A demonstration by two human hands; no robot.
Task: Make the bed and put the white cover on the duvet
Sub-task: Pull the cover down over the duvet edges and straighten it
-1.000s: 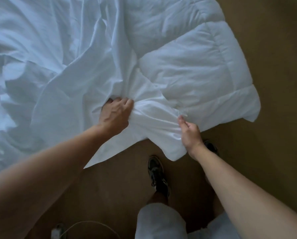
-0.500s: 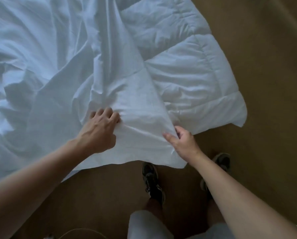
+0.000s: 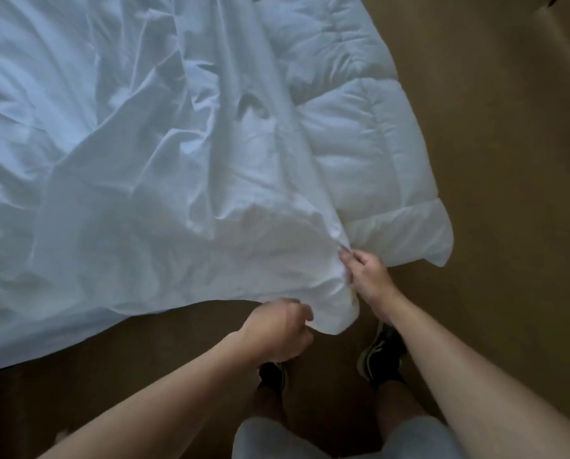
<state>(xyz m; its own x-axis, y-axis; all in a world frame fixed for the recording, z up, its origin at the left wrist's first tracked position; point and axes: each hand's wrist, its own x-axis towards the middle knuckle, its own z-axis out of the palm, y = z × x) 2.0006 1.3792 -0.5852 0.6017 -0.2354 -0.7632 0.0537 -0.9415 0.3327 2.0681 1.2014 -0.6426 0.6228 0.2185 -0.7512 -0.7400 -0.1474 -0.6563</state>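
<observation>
— Brown floor [image 3: 495,193] runs down the right; where's the bedding?
— White cover [image 3: 164,207] fills my left frame, with the quilted duvet [image 3: 369,154] bare at upper right.
— Hands?
— My left hand [image 3: 277,329] grips the cover's bottom corner; my right hand [image 3: 369,279] pinches its edge beside the duvet.

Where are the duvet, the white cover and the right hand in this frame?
duvet [image 3: 369,154], head view, on its bare quilted panel right of the cover.
white cover [image 3: 164,207], head view, on its creased middle.
right hand [image 3: 371,278], head view, on the back of the hand.
</observation>
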